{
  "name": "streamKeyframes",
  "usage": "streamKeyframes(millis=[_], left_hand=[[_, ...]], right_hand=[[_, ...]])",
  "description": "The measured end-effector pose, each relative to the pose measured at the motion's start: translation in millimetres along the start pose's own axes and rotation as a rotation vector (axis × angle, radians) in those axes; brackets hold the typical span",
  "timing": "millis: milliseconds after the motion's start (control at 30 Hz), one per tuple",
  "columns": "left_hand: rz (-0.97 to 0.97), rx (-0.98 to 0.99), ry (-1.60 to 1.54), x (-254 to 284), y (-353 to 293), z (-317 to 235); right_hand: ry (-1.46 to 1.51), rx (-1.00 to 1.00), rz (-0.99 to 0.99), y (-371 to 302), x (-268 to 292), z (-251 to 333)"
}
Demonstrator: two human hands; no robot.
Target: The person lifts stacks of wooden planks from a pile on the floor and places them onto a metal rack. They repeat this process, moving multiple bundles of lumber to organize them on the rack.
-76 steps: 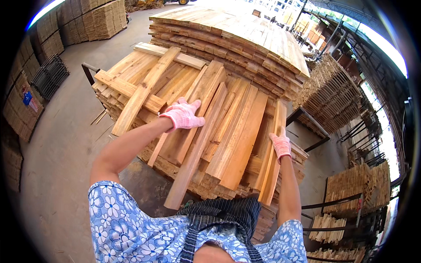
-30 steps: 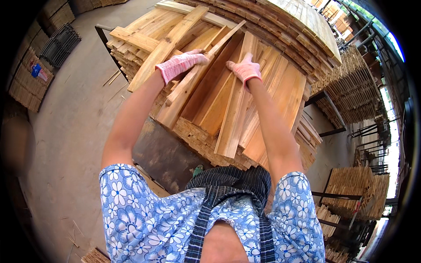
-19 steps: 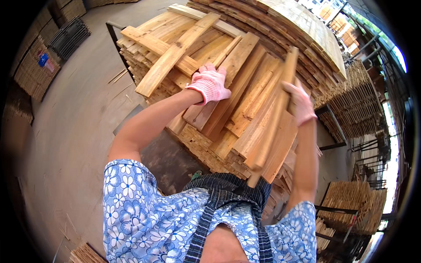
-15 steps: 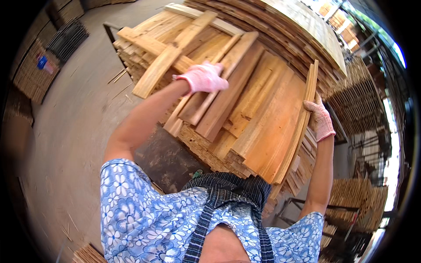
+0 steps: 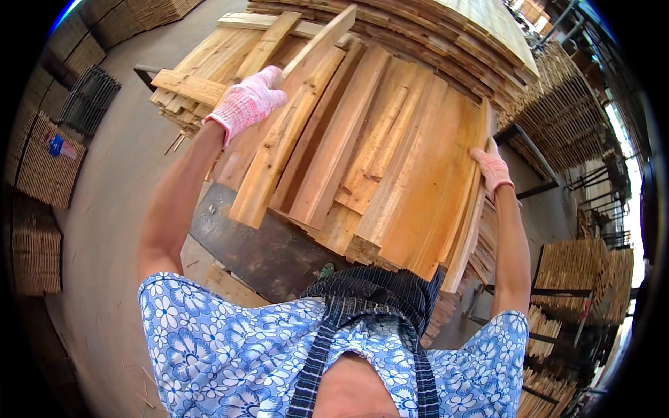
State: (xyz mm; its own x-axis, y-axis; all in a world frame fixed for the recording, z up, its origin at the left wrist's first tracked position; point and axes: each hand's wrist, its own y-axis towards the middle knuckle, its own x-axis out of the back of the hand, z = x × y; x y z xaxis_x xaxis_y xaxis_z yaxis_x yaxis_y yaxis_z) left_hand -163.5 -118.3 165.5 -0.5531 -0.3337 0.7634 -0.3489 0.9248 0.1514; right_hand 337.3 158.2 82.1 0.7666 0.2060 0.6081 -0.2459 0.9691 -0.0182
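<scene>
Both of my hands wear pink-and-white knit gloves. On the left, my left hand [image 5: 249,103] is closed on a wooden board [image 5: 322,42], which slants up and away, tilted above the pile. Beside it lies a knotty board [image 5: 282,139], its near end jutting past the pile's front edge. At the far right my right hand [image 5: 492,168] grips the outer edge of a narrow board [image 5: 465,233], thumb on the near side and fingers hidden behind. Between my hands, wide orange-brown boards [image 5: 425,188] and a reddish board [image 5: 341,139] lie side by side.
Behind the pile rises a tall stack of planks [image 5: 446,42]. A short crosswise board [image 5: 188,86] lies at the pile's left. A dark metal frame [image 5: 536,160] stands at the right, with more timber stacks [image 5: 568,268] beyond. A dark plate [image 5: 258,233] is below the front edge.
My left hand has moved left and now holds a tilted board. The knotty board shows beside it, and the boards at left lie differently. My right hand remains on the right-hand edge.
</scene>
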Motion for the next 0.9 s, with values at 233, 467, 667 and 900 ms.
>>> streamKeyframes(millis=[233, 467, 667, 900], left_hand=[[0.108, 0.490, 0.685, 66.0, -12.1, 16.1], [0.040, 0.422, 0.519, 36.5, -27.9, 91.5], [-0.031, 0.315, -0.159, 69.2, -37.3, 83.1], [0.032, 0.333, -0.621, 31.0, -85.2, -69.7]], right_hand=[[-0.097, -0.183, 0.024, 18.7, 23.4, -22.0], [-0.243, 0.162, 0.069, 5.5, 3.8, 20.7], [-0.092, -0.106, 0.125, -6.5, 21.1, 34.7], [-0.249, -0.073, 0.036, 1.5, 12.0, 13.4]])
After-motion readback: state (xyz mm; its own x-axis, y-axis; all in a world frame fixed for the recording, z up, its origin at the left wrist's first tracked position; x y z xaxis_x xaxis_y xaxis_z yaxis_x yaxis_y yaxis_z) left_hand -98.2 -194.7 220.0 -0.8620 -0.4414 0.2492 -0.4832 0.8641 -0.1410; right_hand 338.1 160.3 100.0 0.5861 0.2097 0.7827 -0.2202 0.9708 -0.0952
